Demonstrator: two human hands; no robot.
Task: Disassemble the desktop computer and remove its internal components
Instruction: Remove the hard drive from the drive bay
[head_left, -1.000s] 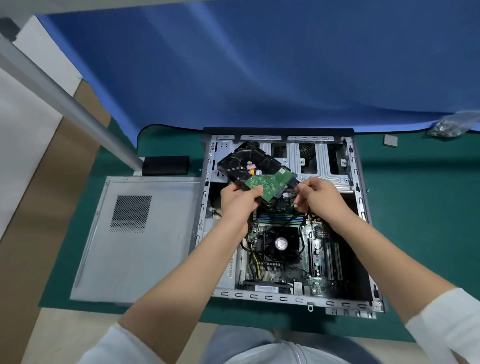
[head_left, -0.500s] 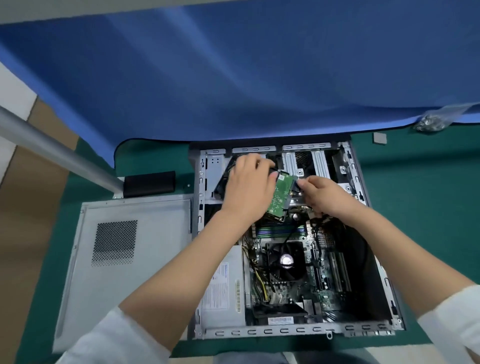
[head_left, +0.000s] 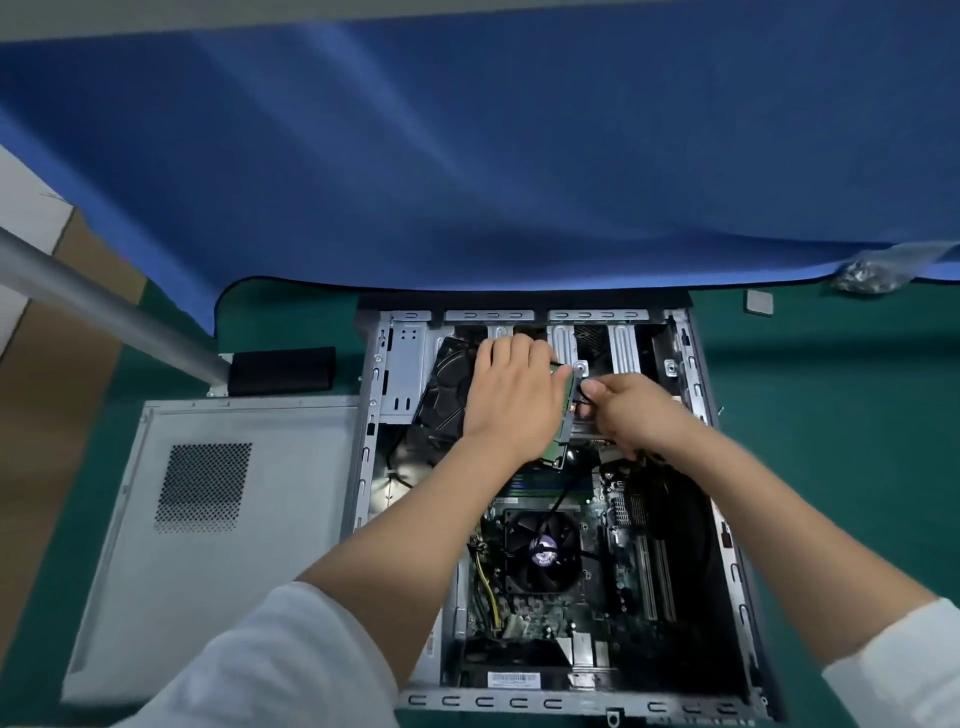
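The open computer case (head_left: 371, 457) lies flat on the green mat, its motherboard and black CPU fan (head_left: 543, 551) exposed. A black hard drive (head_left: 447, 395) with a green circuit board sits at the case's far left. My left hand (head_left: 511, 400) lies over the drive with its fingers curled round the far edge. My right hand (head_left: 631, 415) is at the drive's right edge, fingers pinching a cable connector there; the connector itself is mostly hidden.
The removed grey side panel (head_left: 218, 540) lies left of the case. A black block (head_left: 283, 370) sits behind the panel beside a grey pole (head_left: 104, 306). A blue cloth (head_left: 519, 156) covers the far table. A bag of screws (head_left: 872, 273) lies far right.
The drive, held up and tilted above the case a second ago, has gone down toward the far left of the case. My left hand moved from its near corner onto its top.
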